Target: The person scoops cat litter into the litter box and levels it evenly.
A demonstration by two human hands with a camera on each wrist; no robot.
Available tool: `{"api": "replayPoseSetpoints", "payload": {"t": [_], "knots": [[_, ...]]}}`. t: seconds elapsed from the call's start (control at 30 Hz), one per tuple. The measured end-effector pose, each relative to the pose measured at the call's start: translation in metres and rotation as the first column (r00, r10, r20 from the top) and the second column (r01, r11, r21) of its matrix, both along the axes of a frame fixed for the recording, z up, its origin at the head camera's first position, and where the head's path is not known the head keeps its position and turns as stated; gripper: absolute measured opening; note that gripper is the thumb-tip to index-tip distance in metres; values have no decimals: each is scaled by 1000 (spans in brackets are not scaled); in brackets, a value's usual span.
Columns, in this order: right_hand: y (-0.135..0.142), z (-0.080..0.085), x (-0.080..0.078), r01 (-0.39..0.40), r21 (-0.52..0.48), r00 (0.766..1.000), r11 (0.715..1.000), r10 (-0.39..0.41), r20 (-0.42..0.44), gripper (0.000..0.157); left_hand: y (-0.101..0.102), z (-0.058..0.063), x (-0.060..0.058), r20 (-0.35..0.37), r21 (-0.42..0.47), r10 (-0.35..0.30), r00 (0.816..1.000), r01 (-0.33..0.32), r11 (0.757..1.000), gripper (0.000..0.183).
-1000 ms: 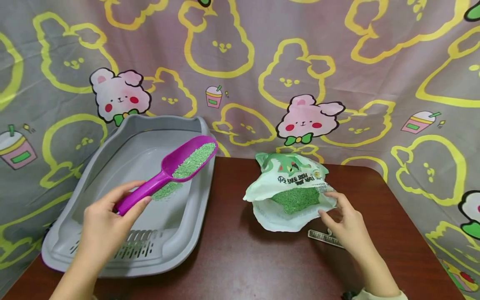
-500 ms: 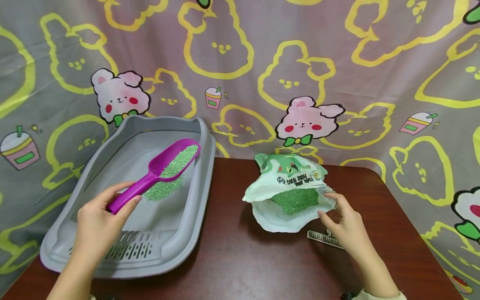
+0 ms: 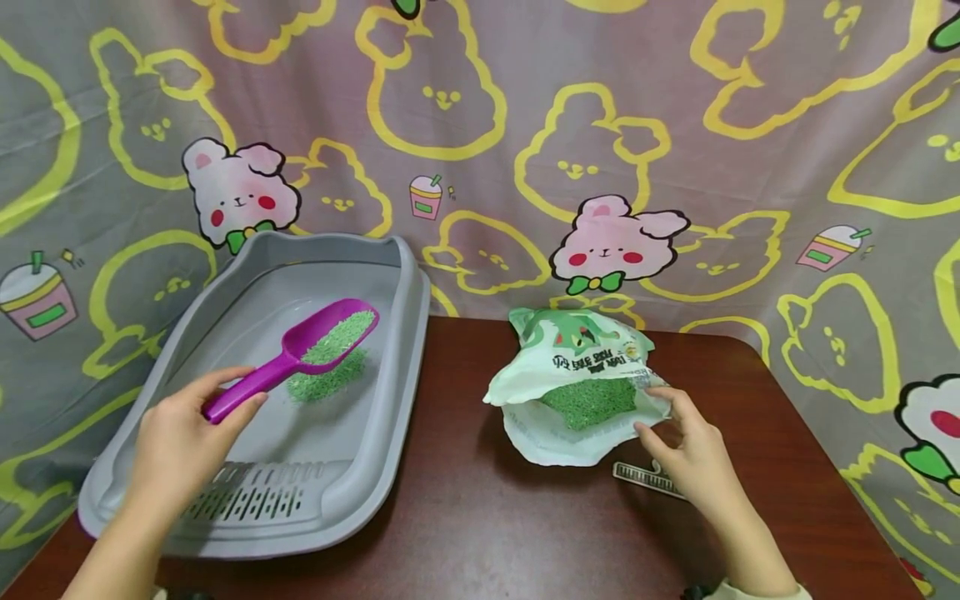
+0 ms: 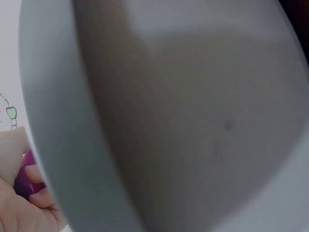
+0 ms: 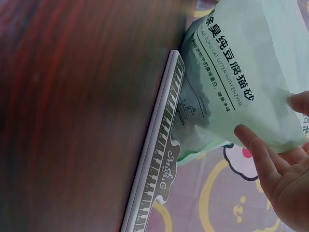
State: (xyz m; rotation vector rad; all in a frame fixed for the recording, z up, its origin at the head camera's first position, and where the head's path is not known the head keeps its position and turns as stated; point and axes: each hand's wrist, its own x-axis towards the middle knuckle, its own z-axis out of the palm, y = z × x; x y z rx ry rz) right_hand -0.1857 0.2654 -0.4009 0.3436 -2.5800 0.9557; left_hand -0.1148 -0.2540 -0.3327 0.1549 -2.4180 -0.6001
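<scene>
At the left of the head view, the left hand (image 3: pixel 180 429) has its grip closed round the handle of a purple scoop (image 3: pixel 290 357), loaded with green pellets (image 3: pixel 336 340) and held over a grey tray (image 3: pixel 393 392), where a small green pile (image 3: pixel 322 386) lies. Right of centre, the right hand (image 3: pixel 690 442) pinches the side of an open bag (image 3: pixel 555 435) between thumb and fingers; 1 piano-key-patterned strip (image 3: pixel 647 479) lies just beside it on the worktop (image 3: pixel 480 517)

The left hand (image 3: pixel 183 429) grips, the right hand (image 3: pixel 690 442) pinches, forearms (image 3: pixel 744 529) stretched forward
</scene>
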Motion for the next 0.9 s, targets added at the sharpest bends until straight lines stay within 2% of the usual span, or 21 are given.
{"api": "replayPoseSetpoints", "payload": {"t": [0.17, 0.37, 0.57, 0.8, 0.9], "knots": [[0, 0, 0, -1, 6, 1000, 1000, 1, 6, 48, -10, 2, -2, 75, -49, -13, 997, 17, 999, 36], [1, 1, 0, -10, -3, 1000, 1000, 10, 7, 48, -19, 4, -4, 176, -72, -11, 984, 24, 997, 38], [2, 0, 1, -9, -4, 1000, 1000, 9, 4, 48, -26, 6, -8, 233, -104, -15, 972, 41, 994, 39], [2, 1, 1, -15, 4, 1000, 1000, 15, -19, 48, -33, 7, -11, 322, -106, -27, 946, 64, 992, 41], [2, 3, 0, -24, 3, 1000, 1000, 24, -20, 49, -35, 8, -11, 337, -122, -24, 941, 69, 990, 39]]}}
